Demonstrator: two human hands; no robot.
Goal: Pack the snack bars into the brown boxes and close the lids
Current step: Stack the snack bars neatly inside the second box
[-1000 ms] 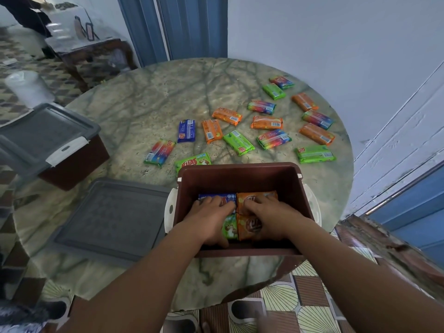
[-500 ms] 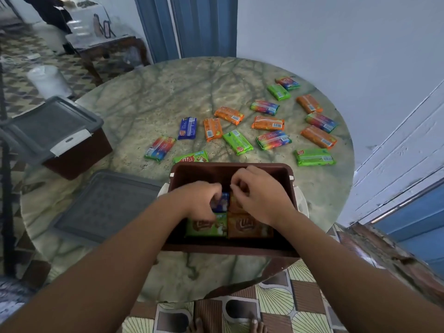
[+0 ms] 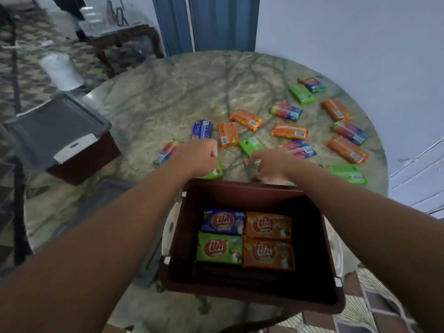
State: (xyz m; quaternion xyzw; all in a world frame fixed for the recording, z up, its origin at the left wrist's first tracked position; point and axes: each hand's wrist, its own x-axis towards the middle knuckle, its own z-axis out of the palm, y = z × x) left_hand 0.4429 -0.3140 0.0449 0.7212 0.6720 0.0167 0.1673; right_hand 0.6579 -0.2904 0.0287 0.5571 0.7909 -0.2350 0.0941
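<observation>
The round tabletop [image 3: 168,97] holds the open brown box [image 3: 312,272], four snack bars [image 3: 245,240] inside, just behind both hands. Left hand [image 3: 197,157] fingers curl over a green bar [image 3: 215,173]; right hand [image 3: 271,164] fingers pinch another green bar [image 3: 251,145].

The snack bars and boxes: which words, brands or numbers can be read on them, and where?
"UAT": red oval logo on the four bars in the open brown box, clearest on the green bar.
Bars on the table: barcodes and print too blurred.
Closed box's lid: no text.
</observation>
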